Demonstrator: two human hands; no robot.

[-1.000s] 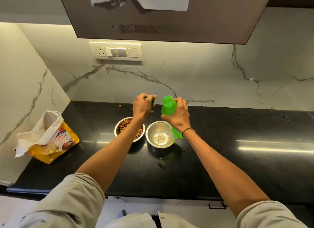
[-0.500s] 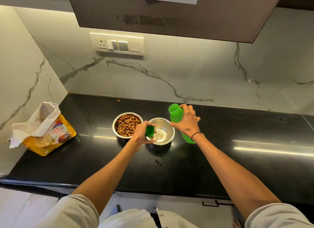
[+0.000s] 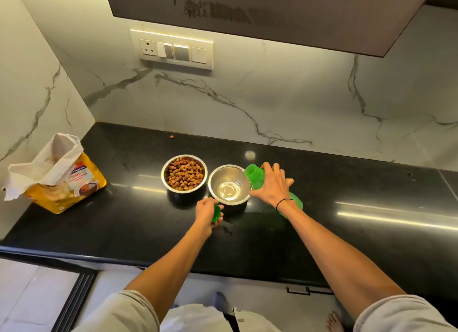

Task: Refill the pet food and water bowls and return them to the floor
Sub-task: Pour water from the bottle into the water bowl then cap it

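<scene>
1. Both bare forearms reach forward over the black polished stone countertop, grey sleeves pushed up to the elbows.
2. Right hand: fingers wrapped around the upper body of the green plastic bottle. Bottle tilted, open neck at the rim of the round steel water bowl, base angled back under the wrist. Thin black band on that wrist.
3. Left hand: curled around the small green bottle cap, held just in front of the water bowl, low over the counter.
4. Hands apart, water bowl between them.
5. Water bowl holds a shallow layer of clear water. Cannot tell whether water is flowing.
6. Round steel bowl of brown kibble sits just left of the water bowl, rims nearly touching. Both on the counter.
7. Open yellow pet food bag lies at the counter's far left, white top crumpled.
8. One stray kibble piece near the marble backsplash.
</scene>
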